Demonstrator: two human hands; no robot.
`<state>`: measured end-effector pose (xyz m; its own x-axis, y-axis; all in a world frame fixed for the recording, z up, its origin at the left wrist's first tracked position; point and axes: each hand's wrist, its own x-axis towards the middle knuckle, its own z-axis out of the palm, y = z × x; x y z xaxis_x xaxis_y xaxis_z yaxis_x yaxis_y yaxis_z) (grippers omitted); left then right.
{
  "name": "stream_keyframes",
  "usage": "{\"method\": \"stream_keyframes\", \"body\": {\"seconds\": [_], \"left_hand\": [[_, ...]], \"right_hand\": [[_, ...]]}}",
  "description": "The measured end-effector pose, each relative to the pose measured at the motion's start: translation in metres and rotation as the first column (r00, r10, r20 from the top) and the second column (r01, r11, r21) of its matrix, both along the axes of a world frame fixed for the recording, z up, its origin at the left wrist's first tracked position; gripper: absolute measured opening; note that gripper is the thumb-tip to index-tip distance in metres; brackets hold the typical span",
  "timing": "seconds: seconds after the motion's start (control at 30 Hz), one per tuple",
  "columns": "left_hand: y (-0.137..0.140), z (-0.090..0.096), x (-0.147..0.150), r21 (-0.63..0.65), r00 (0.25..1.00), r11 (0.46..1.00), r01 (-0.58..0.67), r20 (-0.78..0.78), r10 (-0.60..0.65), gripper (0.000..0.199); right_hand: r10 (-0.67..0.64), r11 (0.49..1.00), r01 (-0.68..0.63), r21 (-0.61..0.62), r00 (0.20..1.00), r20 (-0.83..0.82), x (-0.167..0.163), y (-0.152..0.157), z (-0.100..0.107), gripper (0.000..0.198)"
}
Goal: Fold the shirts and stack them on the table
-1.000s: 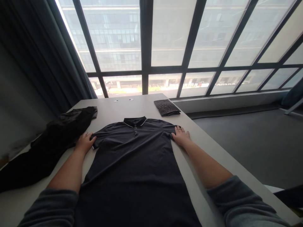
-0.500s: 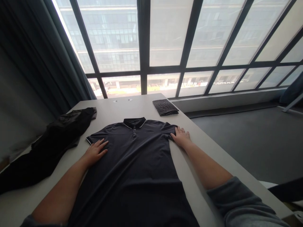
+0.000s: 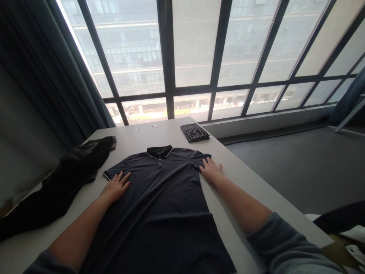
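A dark polo shirt [image 3: 159,198] lies spread face up, its collar with a white-edged trim toward the window. My left hand [image 3: 116,187] rests flat with fingers spread on the shirt's left side, just below the left sleeve. On the other side, my right hand [image 3: 210,169] lies open at the underside and edge of the right sleeve, fingertips touching the cloth. Wrinkles run diagonally across the chest and a crease crosses the lower body. The shirt's hem is cut off by the bottom of the view.
The white table [image 3: 125,140] reaches toward the window. A folded striped cloth [image 3: 195,133] lies near its far right corner. Dark crumpled clothing [image 3: 71,175] lies along the left. A dark curtain [image 3: 57,68] hangs at left; grey floor [image 3: 273,163] is to the right.
My right hand has shifted slightly inward and down along the right sleeve, whose end now lies flatter. My left hand stays on the shirt. The view has tilted a little.
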<state>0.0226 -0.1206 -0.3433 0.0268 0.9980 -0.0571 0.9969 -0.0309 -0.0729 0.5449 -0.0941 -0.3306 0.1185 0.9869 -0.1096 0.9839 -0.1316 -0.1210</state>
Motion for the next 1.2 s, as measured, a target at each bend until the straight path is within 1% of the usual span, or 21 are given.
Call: {"method": "stream_keyframes", "body": {"seconds": [0.1,0.17,0.27,0.33,0.4,0.47,0.53,0.57,0.63,0.67,0.73,0.83,0.9,0.97,1.07,1.2], "left_hand": [[-0.003,0.009,0.007,-0.024,1.0,0.999,-0.023,-0.017,0.022,0.071],[-0.01,0.013,0.01,-0.033,0.999,0.999,-0.032,-0.006,0.032,0.072],[-0.035,0.01,0.006,-0.013,0.999,0.999,-0.043,0.012,0.043,0.069],[-0.064,0.0,-0.002,0.029,0.999,0.999,-0.026,0.02,0.026,0.068],[-0.103,-0.016,-0.015,0.081,0.998,0.996,0.04,0.046,-0.044,0.064],[-0.147,-0.032,-0.027,0.143,0.991,0.984,0.103,0.072,-0.114,0.059],[-0.191,-0.044,-0.038,0.202,0.984,0.969,0.139,0.081,-0.158,0.057],[-0.21,-0.048,-0.042,0.227,0.981,0.962,0.154,0.084,-0.177,0.058],[-0.243,-0.051,-0.046,0.27,0.976,0.947,0.172,0.087,-0.202,0.06],[-0.256,-0.051,-0.046,0.29,0.974,0.941,0.175,0.089,-0.208,0.062],[-0.275,-0.049,-0.044,0.32,0.973,0.932,0.172,0.094,-0.212,0.066],[-0.291,-0.04,-0.035,0.345,0.972,0.924,0.164,0.106,-0.212,0.069],[-0.298,-0.033,-0.025,0.347,0.968,0.922,0.172,0.114,-0.223,0.071],[-0.303,-0.025,-0.012,0.34,0.962,0.919,0.201,0.108,-0.25,0.072],[-0.306,-0.014,0.01,0.328,0.951,0.911,0.251,0.092,-0.295,0.073],[-0.3,-0.007,0.032,0.281,0.931,0.913,0.297,0.127,-0.342,0.072]], "right_hand": [[-0.043,0.999,0.043,-0.004,0.999,0.003,-0.003,-0.006,0.004,0.074],[-0.064,0.998,0.064,-0.001,0.998,0.008,-0.005,-0.009,0.007,0.074],[-0.054,0.998,0.053,0.041,0.998,0.03,-0.009,-0.014,0.012,0.073],[-0.006,0.997,0.002,0.078,0.999,0.05,-0.013,-0.016,0.017,0.071],[0.073,0.989,-0.082,0.126,0.995,0.072,-0.022,-0.016,0.022,0.068],[0.183,0.965,-0.196,0.174,0.979,0.086,-0.037,-0.011,0.029,0.065],[0.309,0.93,-0.318,0.184,0.948,0.078,-0.06,0.0,0.035,0.065],[0.371,0.912,-0.376,0.166,0.927,0.061,-0.074,0.008,0.038,0.066],[0.463,0.883,-0.461,0.09,0.886,0.005,-0.107,0.027,0.042,0.071],[0.489,0.872,-0.487,0.054,0.872,-0.026,-0.126,0.038,0.042,0.073],[0.486,0.873,-0.488,-0.006,0.871,-0.076,-0.163,0.059,0.04,0.075],[0.389,0.913,-0.399,-0.091,0.915,-0.107,-0.209,0.088,0.029,0.075],[0.336,0.932,-0.346,-0.112,0.937,-0.101,-0.226,0.105,0.02,0.075],[0.34,0.933,-0.348,-0.091,0.936,-0.092,-0.23,0.121,0.012,0.076],[0.393,0.914,-0.399,-0.072,0.915,-0.091,-0.219,0.142,0.005,0.076],[0.407,0.91,-0.411,-0.048,0.91,-0.076,-0.21,0.154,0.01,0.072]]}}
